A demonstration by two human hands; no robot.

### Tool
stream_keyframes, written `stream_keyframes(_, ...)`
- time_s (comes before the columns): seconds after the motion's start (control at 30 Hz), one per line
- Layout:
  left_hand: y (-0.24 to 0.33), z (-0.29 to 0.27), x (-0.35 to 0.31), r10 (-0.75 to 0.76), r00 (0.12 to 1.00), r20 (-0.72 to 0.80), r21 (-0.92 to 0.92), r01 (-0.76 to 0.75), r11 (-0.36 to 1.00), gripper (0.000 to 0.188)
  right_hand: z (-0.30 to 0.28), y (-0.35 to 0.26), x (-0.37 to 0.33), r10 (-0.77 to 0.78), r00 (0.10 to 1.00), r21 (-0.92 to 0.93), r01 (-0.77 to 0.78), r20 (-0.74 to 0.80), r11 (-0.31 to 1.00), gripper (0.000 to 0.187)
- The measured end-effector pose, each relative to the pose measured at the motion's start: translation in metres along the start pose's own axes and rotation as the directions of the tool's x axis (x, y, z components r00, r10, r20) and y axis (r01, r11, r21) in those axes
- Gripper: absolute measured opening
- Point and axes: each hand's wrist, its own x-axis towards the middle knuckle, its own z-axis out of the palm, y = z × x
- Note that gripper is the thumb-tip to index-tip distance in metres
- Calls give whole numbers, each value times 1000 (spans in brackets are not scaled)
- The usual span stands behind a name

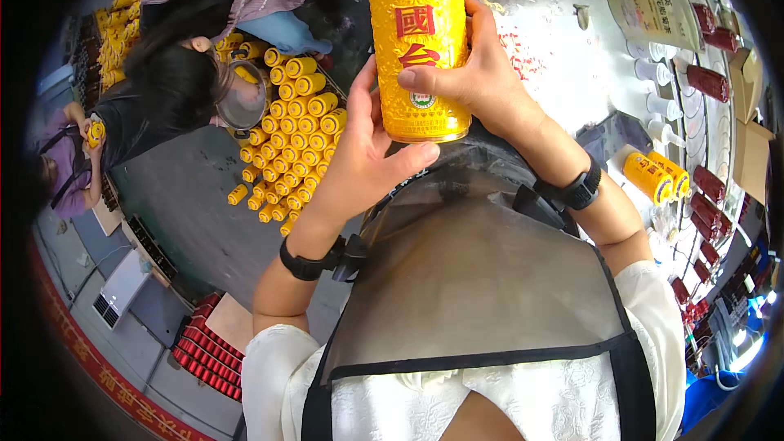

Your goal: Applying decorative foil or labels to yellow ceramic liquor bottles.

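Observation:
A yellow bottle (419, 65) with an embossed surface, red characters and a clear stopper is held up in front of me, nearly upright. My right hand (490, 73) grips its right side, thumb across the front and fingers wrapped behind. Against the lower left side rests my left hand (359, 143). Its fingers curl partly out of sight behind the bottle, while its thumb reaches out just below the base. Black bands circle both wrists.
At left, many similar yellow bottles (286, 135) are stacked beside a bending co-worker (167, 82). Two yellow bottles (653, 175) lie on the right worktable (563, 57), near white cups (653, 72), dark red bottles (707, 83) and a printed bag (649, 12). Red-ended stacked items (208, 351) stand lower left.

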Motion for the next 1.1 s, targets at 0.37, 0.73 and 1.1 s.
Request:
stream_keyframes(0.37,9,-1,-1,-49,999,9,-98,49,994,88,-3,-1,-2,51,998,68,-50,-20,996,106)
stream_keyframes(0.73,11,-4,-4,-72,996,-60,-155,62,986,84,-12,6,-3,144,989,338,-147,33,930,91)
stream_keyframes(1.1,1,-2,0,-92,996,-9,-246,86,965,76,-18,5,0,120,978,520,-193,170,832,59)
